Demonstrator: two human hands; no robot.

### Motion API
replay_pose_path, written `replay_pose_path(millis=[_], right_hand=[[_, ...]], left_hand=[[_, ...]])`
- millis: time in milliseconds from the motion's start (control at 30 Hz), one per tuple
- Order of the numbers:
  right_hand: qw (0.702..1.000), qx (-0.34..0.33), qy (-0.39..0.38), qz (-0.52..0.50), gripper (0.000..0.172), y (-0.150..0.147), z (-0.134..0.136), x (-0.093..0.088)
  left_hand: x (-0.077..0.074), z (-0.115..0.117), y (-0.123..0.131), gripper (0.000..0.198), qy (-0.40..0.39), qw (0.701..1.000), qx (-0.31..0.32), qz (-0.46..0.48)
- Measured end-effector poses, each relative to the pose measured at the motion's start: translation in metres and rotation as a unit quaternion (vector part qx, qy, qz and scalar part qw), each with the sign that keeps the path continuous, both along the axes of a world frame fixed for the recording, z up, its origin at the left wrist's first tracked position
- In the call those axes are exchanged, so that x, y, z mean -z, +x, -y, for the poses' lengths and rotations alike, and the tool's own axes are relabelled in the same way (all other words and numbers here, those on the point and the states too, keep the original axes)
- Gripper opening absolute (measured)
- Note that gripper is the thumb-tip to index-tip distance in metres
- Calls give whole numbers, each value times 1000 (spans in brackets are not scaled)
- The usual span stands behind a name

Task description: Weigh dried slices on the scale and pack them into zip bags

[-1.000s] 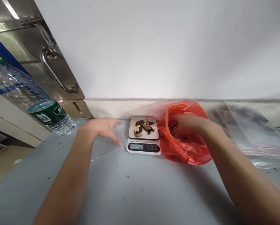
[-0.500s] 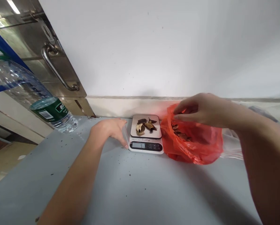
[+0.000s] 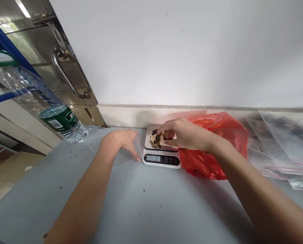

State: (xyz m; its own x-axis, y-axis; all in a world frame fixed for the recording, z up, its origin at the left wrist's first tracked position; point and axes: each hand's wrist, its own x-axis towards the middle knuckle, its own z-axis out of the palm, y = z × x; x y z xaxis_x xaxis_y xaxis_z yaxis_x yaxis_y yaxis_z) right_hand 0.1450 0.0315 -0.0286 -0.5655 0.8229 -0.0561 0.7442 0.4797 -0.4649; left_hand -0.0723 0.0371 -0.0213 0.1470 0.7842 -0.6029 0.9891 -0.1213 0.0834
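Observation:
My right hand (image 3: 185,134) is over the kitchen scale (image 3: 163,164), its fingers closed around a pale, curved dried husk piece (image 3: 161,140). Other dried brown husk pieces (image 3: 155,139) lie on the weighing plate, partly hidden by that hand. The scale's display reads about 9.1. Just left of the scale, my left hand (image 3: 122,140) grips a clear plastic zip bag (image 3: 140,144) with a red seal line, thumb and fingers holding its edge. To the right of the scale, under my right wrist, sits a red plastic bag (image 3: 204,167).
A large water bottle (image 3: 61,120) with a green label stands at the table's left edge. Several clear zip bags (image 3: 280,162) lie on the right, by the white wall (image 3: 181,67). Dark crumbs dot the grey table (image 3: 131,210). A metal door handle (image 3: 67,76) is at the upper left.
My right hand has moved left from the red bag to the scale, with a husk piece at its fingertips. The left hand stays beside the scale. The view has shifted slightly.

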Motion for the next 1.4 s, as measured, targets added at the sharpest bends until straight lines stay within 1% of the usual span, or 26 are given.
replay_pose_path(millis=[67,167,200,267,333,400,467,600,733,867,967,1033,1100,1167,1233,1333,1400], right_hand=[[1000,15,11,-25,24,6,2,-6],[995,70,59,-31,13,11,7,-18],[993,86,79,-24,18,12,8,-23],[988,119,102,-2,35,15,11,-30],[985,139,95,27,48,21,12,-35],[986,137,76,60,52,29,11,-35],[985,125,64,95,52,38,8,-32],[982,125,60,130,45,51,4,-26],[985,132,52,100,33,50,10,-31],[985,161,54,31,23,37,20,-43],[987,153,48,-7,18,24,23,-51],[989,147,31,-10,14,14,20,-53],[988,154,6,-11,10,4,16,-51],[986,165,-26,-14,20,-6,11,-45],[983,170,-72,0,37,-14,6,-36],[973,174,-141,53,59,-24,-1,-23],[969,172,-158,86,68,-29,-6,-15]], left_hand=[[0,1,1,106,0,1000,-2,-7],[1,1,1,102,-1,1000,-7,-13],[2,1,1,99,0,1000,-9,-11],[2,1,1,98,2,1000,-15,-9],[3,1,1,99,0,1000,-16,-9],[4,0,2,99,-6,1000,-13,-12],[5,0,3,94,-7,1000,-10,-13],[6,0,3,93,7,1000,-7,-2],[-1,1,-4,95,22,1000,20,9],[-11,3,-17,106,29,999,10,33],[-17,5,-24,109,64,995,25,66],[-21,8,-25,109,91,991,38,92],[-24,10,-24,106,106,987,47,110],[-26,12,-24,102,109,986,52,114],[-26,12,-25,101,106,988,48,103],[-25,11,-30,108,90,993,28,71],[-25,10,-34,112,78,995,18,59]])
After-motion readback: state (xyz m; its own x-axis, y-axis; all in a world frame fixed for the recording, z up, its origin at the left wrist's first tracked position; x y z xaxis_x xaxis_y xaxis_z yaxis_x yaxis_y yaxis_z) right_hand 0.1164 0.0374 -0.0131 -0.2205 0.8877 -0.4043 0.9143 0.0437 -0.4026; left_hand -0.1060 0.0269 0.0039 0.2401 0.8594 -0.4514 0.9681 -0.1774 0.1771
